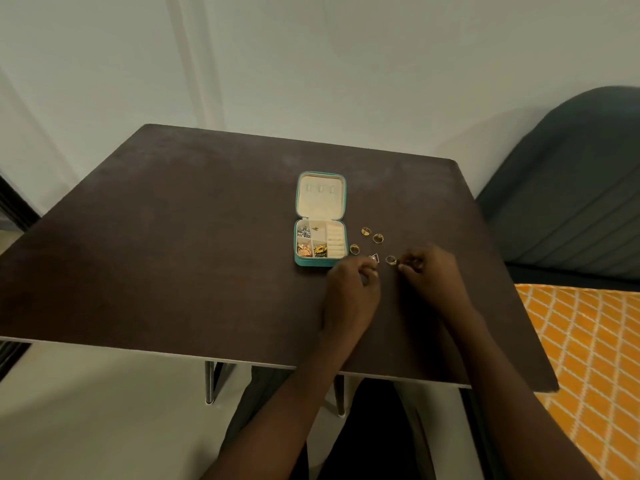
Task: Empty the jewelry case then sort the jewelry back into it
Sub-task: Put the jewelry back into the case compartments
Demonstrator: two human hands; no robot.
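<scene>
The small round rings (366,231) could roll off toward the right edge of the smooth dark counter (173,237) if a hand bumps them. The teal jewelry case (320,220) lies open near the middle, soft cream inside, shiny bits in its little boxes. The left hand (351,289) has a curled grip by a triangle piece (374,258). The right hand (431,271) seems to pinch something tiny, but it's blurry.

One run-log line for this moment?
case: open, part full | rings: loose on table, right of case | hands: both at nearest rings
</scene>
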